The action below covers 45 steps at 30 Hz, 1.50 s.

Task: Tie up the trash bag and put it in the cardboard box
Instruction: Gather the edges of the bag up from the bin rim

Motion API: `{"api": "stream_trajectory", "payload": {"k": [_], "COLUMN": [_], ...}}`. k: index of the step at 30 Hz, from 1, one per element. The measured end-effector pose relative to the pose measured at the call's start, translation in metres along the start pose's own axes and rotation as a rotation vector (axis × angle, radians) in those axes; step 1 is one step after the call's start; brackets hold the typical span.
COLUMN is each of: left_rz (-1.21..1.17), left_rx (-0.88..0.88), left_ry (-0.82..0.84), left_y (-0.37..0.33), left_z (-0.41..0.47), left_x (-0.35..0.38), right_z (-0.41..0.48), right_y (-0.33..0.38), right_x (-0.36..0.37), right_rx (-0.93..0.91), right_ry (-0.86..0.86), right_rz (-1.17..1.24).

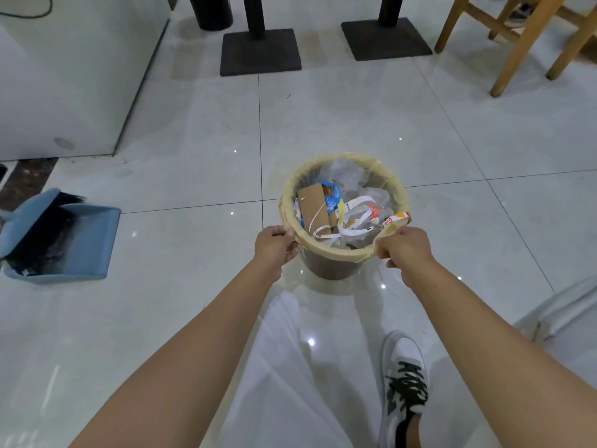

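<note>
2 hands [274,245] [405,245] gripping trash bag [342,250] rim

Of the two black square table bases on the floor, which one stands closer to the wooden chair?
The right base, holding the shorter visible post. It sits beside the wooden chair; the left base is farther away.

Head camera, looking forward and steeply down at the floor.

The one wide-angle view sits above both outstretched arms, which enter from the bottom edge and reach to the middle of the frame. The tiled floor [355,124] fills most of it, bowed by the lens toward the edges. Table bases [261,51] and chair legs [517,50] mark the far edge, a dustpan [74,240] the left, a shoe [405,383] the near right. There is no second view to overlap with.
</note>
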<state>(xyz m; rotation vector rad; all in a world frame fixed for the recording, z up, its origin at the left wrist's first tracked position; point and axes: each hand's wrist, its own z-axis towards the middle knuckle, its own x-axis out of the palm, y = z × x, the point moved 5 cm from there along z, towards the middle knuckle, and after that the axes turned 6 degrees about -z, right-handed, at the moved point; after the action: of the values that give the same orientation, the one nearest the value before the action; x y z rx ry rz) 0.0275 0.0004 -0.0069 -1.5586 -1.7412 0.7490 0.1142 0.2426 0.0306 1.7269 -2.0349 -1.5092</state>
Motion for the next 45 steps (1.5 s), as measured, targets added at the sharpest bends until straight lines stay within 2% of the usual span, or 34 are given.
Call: {"api": "stream_trajectory", "payload": {"k": [2, 4, 6, 8, 11, 14, 16, 17, 18, 20, 21, 23, 25, 26, 28, 30, 33, 35, 38, 42, 45], "left_rz": [0.111, 0.218, 0.264, 0.159, 0.008, -0.035, -0.042, -0.022, 0.007, 0.091, 0.142, 0.237, 0.258, 0.239, 0.209, 0.257, 0.377, 0.400, 0.367, 0.282, 0.218], "left_rx": [0.068, 0.115, 0.096, 0.044, 0.072, 0.173, 0.244, 0.293, 0.360, 0.472, 0.461, 0.248, -0.020, -0.085, -0.080, -0.003, 0.088, 0.081, 0.046, 0.001, -0.046], "left_ry": [-0.057, -0.089, -0.092, -0.084, -0.010, 0.159, 0.261, 0.243, 0.157, -0.141, -0.277, -0.397, -0.296, -0.202, -0.099, -0.102, -0.141, -0.123, -0.074, -0.039, -0.003], "left_y": [-0.004, -0.016, -0.035, -0.059, -0.092, -0.108, -0.108, -0.106, -0.101, -0.083, -0.069, -0.033, -0.004, 0.003, 0.001, -0.012, -0.035, -0.043, -0.047, -0.048, -0.045], "left_z": [0.000, 0.002, 0.005, 0.006, -0.002, -0.012, -0.016, -0.018, -0.020, -0.026, -0.029, -0.026, -0.020, -0.017, -0.008, 0.002, 0.010, 0.012, 0.012, 0.008, 0.011], "left_x": [-0.002, -0.003, -0.004, -0.003, 0.013, 0.039, 0.052, 0.052, 0.047, 0.024, 0.011, -0.008, -0.014, -0.012, -0.011, -0.014, -0.018, -0.018, -0.019, -0.023, -0.029], "right_z": [-0.008, -0.013, -0.021, -0.030, -0.038, -0.049, -0.056, -0.054, -0.046, -0.017, 0.000, 0.032, 0.060, 0.067, 0.072, 0.072, 0.072, 0.069, 0.070, 0.069, 0.066], "right_y": [0.003, 0.006, 0.004, 0.006, 0.023, 0.030, 0.027, 0.026, 0.026, 0.032, 0.035, 0.035, 0.019, 0.006, -0.019, -0.034, -0.032, -0.023, -0.020, -0.020, 0.007], "right_x": [0.004, 0.004, 0.005, 0.007, 0.011, 0.018, 0.016, 0.010, 0.000, -0.030, -0.047, -0.065, -0.058, -0.047, -0.022, -0.002, 0.009, 0.008, 0.004, -0.013, -0.037], "right_rx": [0.046, 0.106, 0.289, 0.407, 0.373, 0.320, 0.265, 0.246, 0.222, 0.159, 0.124, 0.113, 0.216, 0.305, 0.461, 0.549, 0.525, 0.471, 0.490, 0.500, 0.298], "right_ry": [-0.010, -0.023, 0.030, 0.088, 0.136, 0.255, 0.401, 0.426, 0.382, 0.109, -0.038, -0.198, -0.120, -0.029, 0.160, 0.298, 0.423, 0.463, 0.386, 0.154, -0.090], "right_rz": [-0.175, -0.147, 0.250, 0.558, 0.668, 0.623, 0.408, 0.259, 0.147, 0.146, 0.202, 0.293, 0.279, 0.258, 0.264, 0.388, 0.609, 0.643, 0.640, 0.496, 0.542]}}
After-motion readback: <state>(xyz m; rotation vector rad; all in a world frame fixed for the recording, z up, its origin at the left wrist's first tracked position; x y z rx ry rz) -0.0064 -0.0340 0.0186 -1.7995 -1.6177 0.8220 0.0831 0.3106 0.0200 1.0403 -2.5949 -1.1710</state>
